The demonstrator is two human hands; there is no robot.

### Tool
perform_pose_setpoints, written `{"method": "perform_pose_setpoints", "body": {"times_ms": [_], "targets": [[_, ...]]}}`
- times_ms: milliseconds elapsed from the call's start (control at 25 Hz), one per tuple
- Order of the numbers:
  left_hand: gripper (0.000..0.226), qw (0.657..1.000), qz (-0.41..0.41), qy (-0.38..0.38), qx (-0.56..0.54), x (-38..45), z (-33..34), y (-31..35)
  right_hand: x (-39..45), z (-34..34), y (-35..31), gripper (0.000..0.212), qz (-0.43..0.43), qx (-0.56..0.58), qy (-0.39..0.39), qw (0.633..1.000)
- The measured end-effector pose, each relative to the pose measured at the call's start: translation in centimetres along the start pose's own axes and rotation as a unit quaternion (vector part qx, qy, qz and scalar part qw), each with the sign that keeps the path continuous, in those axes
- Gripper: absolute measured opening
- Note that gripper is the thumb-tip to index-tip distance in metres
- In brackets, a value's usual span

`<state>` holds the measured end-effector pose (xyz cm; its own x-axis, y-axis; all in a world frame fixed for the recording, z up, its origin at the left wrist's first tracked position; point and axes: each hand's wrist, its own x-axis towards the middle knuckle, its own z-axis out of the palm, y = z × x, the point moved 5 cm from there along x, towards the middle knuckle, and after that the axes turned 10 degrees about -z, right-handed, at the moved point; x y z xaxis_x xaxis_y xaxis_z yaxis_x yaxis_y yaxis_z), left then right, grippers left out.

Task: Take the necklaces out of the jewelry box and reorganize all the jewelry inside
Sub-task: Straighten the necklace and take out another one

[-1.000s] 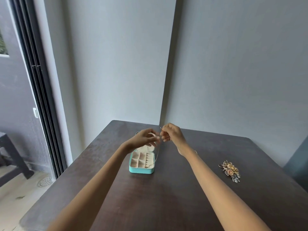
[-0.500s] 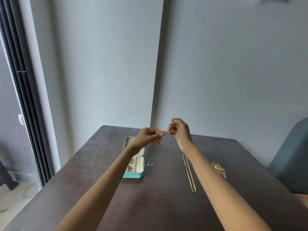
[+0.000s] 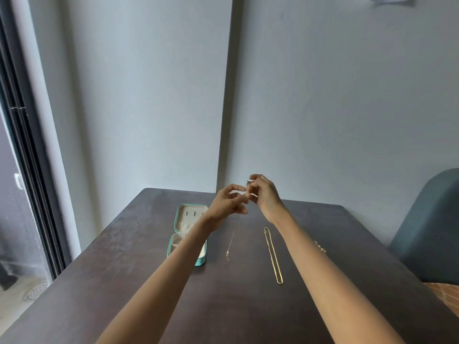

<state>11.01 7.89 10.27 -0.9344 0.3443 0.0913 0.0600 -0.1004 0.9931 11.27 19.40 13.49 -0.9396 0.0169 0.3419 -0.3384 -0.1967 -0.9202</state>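
- Pinched a thin chain [image 3: 231,244] up high with both hands [image 3: 229,203] [image 3: 264,194], probably working the clasp.
- Left gold necklace [image 3: 273,255] laid straight right of box [image 3: 188,235], so no tangles.

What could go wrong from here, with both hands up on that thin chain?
1. Both the left hand and right hand pinch a thin necklace whose tail trails to the table; a slipped grip would likely drop it in a tangle.
2. The hanging tail lies near the gold chain necklace; swinging it could snag the two.
3. The left forearm crosses above the open teal jewelry box; lowering it could knock the box.
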Motion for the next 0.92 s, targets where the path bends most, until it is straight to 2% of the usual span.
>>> {"method": "perform_pose_setpoints", "body": {"times_ms": [80,240,440,640,680,760,840,880,920], "targets": [[0.006,1.000,0.014,-0.003,-0.001,0.2,0.2,-0.1,0.3,-0.3,-0.4,0.020,-0.009,0.004,0.010,1.000],[0.014,0.999,-0.005,-0.051,0.012,0.2,0.8,-2.1,1.5,-0.5,-1.6,0.023,-0.028,0.010,0.048,0.998],[0.015,0.978,-0.036,-0.130,0.160,0.4,0.9,-5.9,3.3,-1.2,-4.0,0.025,-0.064,0.013,0.078,0.995],[0.013,0.982,-0.067,-0.085,0.157,1.5,-0.7,-8.4,3.4,-2.8,-3.6,0.024,-0.062,0.032,0.097,0.993],[0.012,0.973,-0.085,-0.082,0.200,1.7,-0.8,-9.0,3.1,-3.1,-3.0,0.024,-0.059,0.030,0.094,0.993],[0.010,0.929,-0.120,-0.087,0.339,2.4,-0.9,-10.2,2.6,-3.5,-2.2,0.022,-0.052,0.013,0.074,0.996],[0.019,0.890,-0.133,-0.074,0.429,3.3,-1.1,-11.2,2.0,-3.6,-1.6,0.020,-0.048,-0.002,0.046,0.998],[0.022,0.886,-0.141,-0.059,0.437,3.7,-1.1,-11.3,1.7,-3.6,-1.5,0.017,-0.051,-0.005,0.029,0.998],[0.027,0.897,-0.160,-0.047,0.409,3.9,-1.0,-11.3,1.4,-3.6,-1.5,0.014,-0.054,-0.010,0.009,0.998]]}}
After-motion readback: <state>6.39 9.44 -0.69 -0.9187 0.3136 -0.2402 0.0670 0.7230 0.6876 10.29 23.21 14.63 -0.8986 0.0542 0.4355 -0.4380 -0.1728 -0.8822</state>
